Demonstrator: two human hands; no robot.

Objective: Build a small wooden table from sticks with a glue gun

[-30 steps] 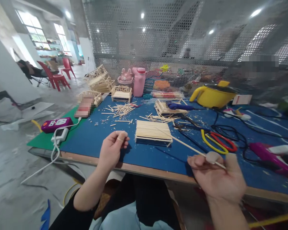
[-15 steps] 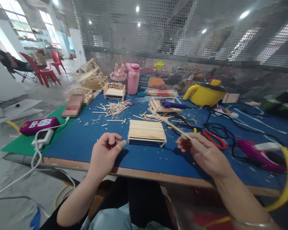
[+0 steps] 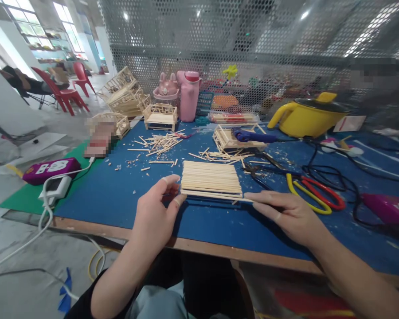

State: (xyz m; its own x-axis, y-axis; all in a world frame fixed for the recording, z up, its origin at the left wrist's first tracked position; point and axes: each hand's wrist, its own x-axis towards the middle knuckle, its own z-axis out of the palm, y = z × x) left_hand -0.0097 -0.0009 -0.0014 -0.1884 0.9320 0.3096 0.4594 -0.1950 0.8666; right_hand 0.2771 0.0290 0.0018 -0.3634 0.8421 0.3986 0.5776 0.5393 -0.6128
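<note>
A flat panel of glued wooden sticks [image 3: 211, 179] lies on the blue mat [image 3: 126, 190]. A long thin stick [image 3: 216, 196] rests along the panel's near edge. My left hand [image 3: 158, 210] pinches the stick's left end at the panel's corner. My right hand [image 3: 286, 215] lies with fingers stretched left, fingertips on the stick's right end beside the panel.
Loose sticks [image 3: 159, 144] and small stick-built furniture [image 3: 159, 116] lie further back. Red and yellow scissors [image 3: 314, 197], black cables, a purple glue gun [image 3: 387, 208], a yellow pot [image 3: 307, 117], a pink bottle [image 3: 189, 95] and a purple power strip [image 3: 48, 169] surround the work area. A mesh screen stands behind.
My right hand brought the long stick down from the air and laid it along the panel's near edge. My left hand moved forward from the table edge to the stick's left end.
</note>
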